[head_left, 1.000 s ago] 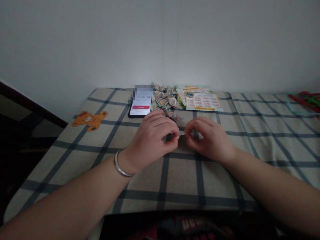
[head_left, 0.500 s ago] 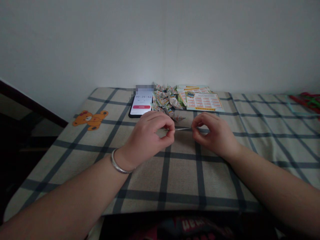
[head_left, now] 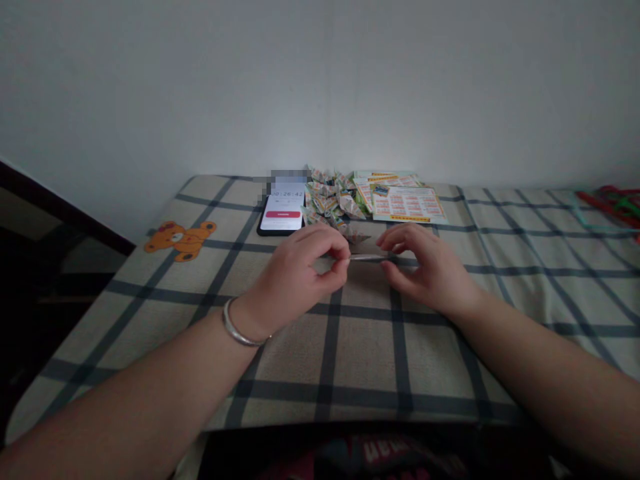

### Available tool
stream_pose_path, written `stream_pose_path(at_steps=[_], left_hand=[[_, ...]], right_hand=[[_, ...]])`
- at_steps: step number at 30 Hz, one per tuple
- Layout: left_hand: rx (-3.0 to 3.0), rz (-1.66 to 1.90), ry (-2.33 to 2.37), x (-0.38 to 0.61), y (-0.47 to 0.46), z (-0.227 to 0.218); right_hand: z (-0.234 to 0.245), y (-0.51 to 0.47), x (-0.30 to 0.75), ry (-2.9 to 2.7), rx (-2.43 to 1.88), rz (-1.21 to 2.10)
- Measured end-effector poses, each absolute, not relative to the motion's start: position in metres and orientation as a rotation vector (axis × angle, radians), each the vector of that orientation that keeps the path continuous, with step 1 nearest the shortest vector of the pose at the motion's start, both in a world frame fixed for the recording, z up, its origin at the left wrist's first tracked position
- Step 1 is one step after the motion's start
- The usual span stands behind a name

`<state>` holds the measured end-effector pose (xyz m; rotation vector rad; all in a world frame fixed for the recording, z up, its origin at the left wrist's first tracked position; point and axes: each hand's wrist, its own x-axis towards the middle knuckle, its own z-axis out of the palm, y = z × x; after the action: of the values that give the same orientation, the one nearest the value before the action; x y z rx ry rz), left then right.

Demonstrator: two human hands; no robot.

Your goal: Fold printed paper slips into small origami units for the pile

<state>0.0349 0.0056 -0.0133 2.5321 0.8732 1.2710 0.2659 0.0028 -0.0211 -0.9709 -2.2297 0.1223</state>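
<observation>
Over the middle of the table, my left hand pinches a thin folded paper strip between thumb and fingertips. The paper is seen nearly edge-on and reaches to the right, so its folds cannot be made out. Around its right end, my right hand has thumb and fingers apart; I cannot tell whether a finger touches the paper. Just behind the hands lies a pile of folded printed paper pieces. A silver bangle circles my left wrist.
A phone with a timer on its screen lies left of the folded pieces. Flat printed sheets are stacked to their right. Red and green items lie at the far right. A wall stands behind the checked tablecloth.
My right thumb and fingers have parted from their pinch on the paper's right end, and more of the paper shows. The left hand keeps its pinch in about the same place.
</observation>
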Motion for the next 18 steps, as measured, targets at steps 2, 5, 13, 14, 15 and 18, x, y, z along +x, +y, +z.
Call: stream_pose_path(at_steps=[2,5,13,14,15,18], left_hand=[[2.539,1.229,0.849,0.0355,0.005,-0.0137],[2.53,1.178,0.891,0.0362,0.0044,-0.0147],[2.862,1.044,0.881,0.0371,0.0067,-0.0147],[2.908,1.034,0.875,0.0378,0.0063,-0.0144],[2.938,1.028,0.882,0.0385,0.0057,-0.0143],[2.98,0.998,0.968,0.0405,0.0035,-0.0142]], right_hand=[[-0.0214,0.0024,0.2639,-2.254,-0.938,0.131],[-0.0216,0.0015,0.2618,-2.236,-0.896,0.092],[-0.0202,-0.0039,0.2595,-2.318,-0.675,0.058],[-0.0197,-0.0041,0.2587,-2.328,-0.655,0.056],[-0.0192,-0.0042,0.2578,-2.335,-0.642,0.056],[-0.0175,-0.0043,0.2554,-2.355,-0.634,0.081]])
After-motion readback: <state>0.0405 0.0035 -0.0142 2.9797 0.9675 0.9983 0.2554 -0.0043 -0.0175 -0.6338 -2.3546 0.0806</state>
